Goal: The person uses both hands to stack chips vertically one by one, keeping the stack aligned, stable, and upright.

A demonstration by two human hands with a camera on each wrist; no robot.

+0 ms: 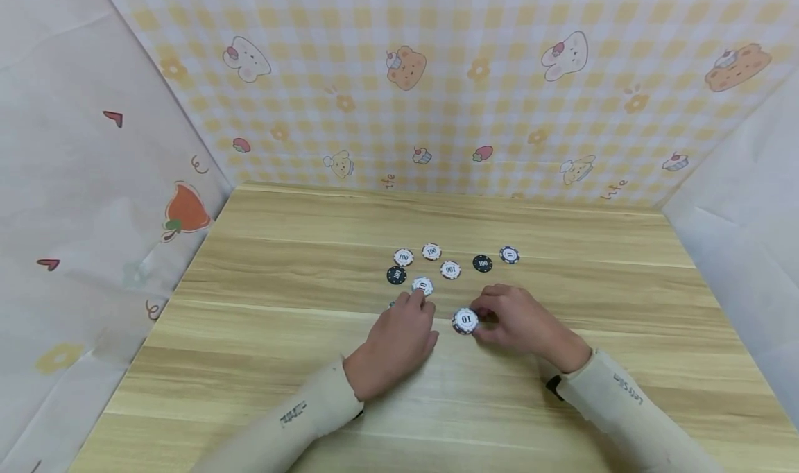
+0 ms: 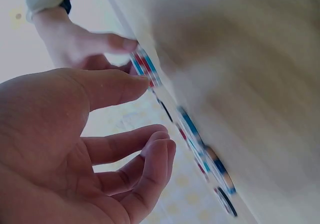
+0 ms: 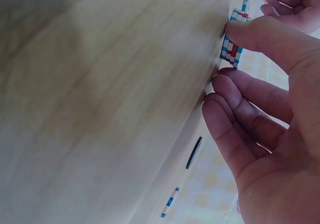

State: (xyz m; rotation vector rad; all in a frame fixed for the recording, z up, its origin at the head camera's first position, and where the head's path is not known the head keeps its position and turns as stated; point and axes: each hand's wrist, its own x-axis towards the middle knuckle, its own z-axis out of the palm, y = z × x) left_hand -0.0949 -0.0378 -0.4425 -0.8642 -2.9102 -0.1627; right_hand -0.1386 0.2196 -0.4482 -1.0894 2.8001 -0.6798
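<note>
A short stack of poker chips (image 1: pixel 465 320), topped by a white chip marked 10, stands on the table. My right hand (image 1: pixel 521 324) pinches its side between thumb and fingers; in the right wrist view the thumb lies along the layered chip stack (image 3: pixel 232 50). My left hand (image 1: pixel 397 338) is to the left of the stack, fingertips right at a light-blue-edged white chip (image 1: pixel 422 285). The left wrist view shows a gap between the left thumb (image 2: pixel 117 88) and the loosely bent fingers, with nothing held. Another chip (image 1: pixel 392 304) peeks out from behind the left hand, mostly hidden.
Beyond the hands lie white 100 chips (image 1: pixel 404 256), black 100 chips (image 1: pixel 483 263) and a dark-blue-edged chip (image 1: pixel 509 254), all flat on the wooden table (image 1: pixel 281 265). A checked cloth (image 1: pixel 474 112) hangs behind, with pale sheets at both sides.
</note>
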